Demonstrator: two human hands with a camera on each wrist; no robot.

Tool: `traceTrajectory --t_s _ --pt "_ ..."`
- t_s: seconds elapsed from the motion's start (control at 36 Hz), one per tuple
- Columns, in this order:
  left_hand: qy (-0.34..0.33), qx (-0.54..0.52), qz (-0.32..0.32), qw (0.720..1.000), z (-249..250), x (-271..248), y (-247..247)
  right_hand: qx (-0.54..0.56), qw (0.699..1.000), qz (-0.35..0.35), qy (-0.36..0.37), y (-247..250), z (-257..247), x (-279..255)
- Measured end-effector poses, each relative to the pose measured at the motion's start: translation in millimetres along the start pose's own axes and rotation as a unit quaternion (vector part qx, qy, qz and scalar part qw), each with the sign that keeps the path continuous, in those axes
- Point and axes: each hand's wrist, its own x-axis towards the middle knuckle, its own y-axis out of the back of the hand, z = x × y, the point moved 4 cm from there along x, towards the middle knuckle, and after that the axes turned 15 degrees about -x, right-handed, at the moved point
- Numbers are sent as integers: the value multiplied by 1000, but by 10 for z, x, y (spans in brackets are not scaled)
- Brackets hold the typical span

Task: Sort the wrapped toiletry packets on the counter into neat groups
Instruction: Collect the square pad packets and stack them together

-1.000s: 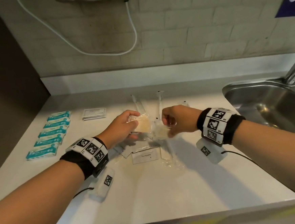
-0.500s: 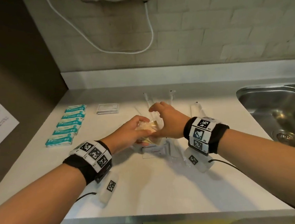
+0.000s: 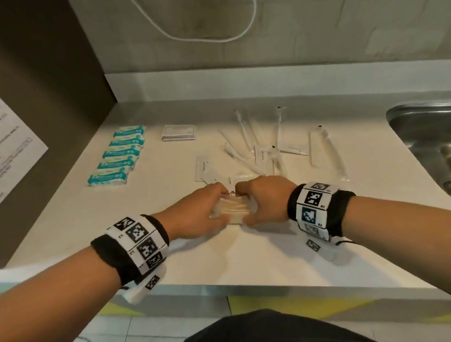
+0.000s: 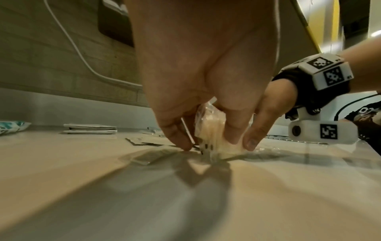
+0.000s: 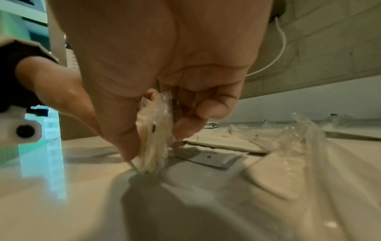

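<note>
A small stack of clear-wrapped beige packets [image 3: 231, 210] stands on edge on the white counter [image 3: 252, 255], near its front. My left hand [image 3: 201, 216] grips the stack's left end and my right hand [image 3: 262, 201] grips its right end, fingers curled round it. In the left wrist view the left hand [image 4: 208, 143] pinches the stack [image 4: 210, 130] against the counter, with the right hand [image 4: 266, 117] beside it. In the right wrist view the right hand [image 5: 156, 140] pinches the same stack [image 5: 154, 146]. Several wrapped toothbrushes [image 3: 265, 146] lie scattered behind.
Teal packets [image 3: 118, 155] lie in a tidy row at the left, a pile of white sachets [image 3: 178, 132] beside them. Loose flat sachets [image 3: 208, 169] lie just beyond my hands. A steel sink [image 3: 432, 138] is at the right. A dark wall with a paper notice [image 3: 1, 150] bounds the left.
Both hands have come toward the counter's front edge with the beige packets. They now press them together as one stack on edge on the counter.
</note>
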Motion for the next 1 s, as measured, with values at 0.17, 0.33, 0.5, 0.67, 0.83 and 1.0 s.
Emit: traceTrajectory --t_s 0.17,0.33,0.5,0.67,0.83,1.0 --pt "34 80 -41 995 -20 -31 -51 30 999 -16 -4 -111 -40 10" --pt "31 47 -44 997 57 1 -192 62 998 -19 -4 -184 -116 -12" --pt "30 74 -71 994 53 -49 -268 72 996 -36 25 -247 -143 -93" --pt "36 53 -70 996 56 -53 -323 121 991 -51 22 -240 -148 -118" --pt "43 65 -76 994 42 -45 -261 146 987 -60 14 -175 -68 -108" --pt "50 59 -82 994 2 -11 -248 120 988 -91 19 -216 -84 -99"
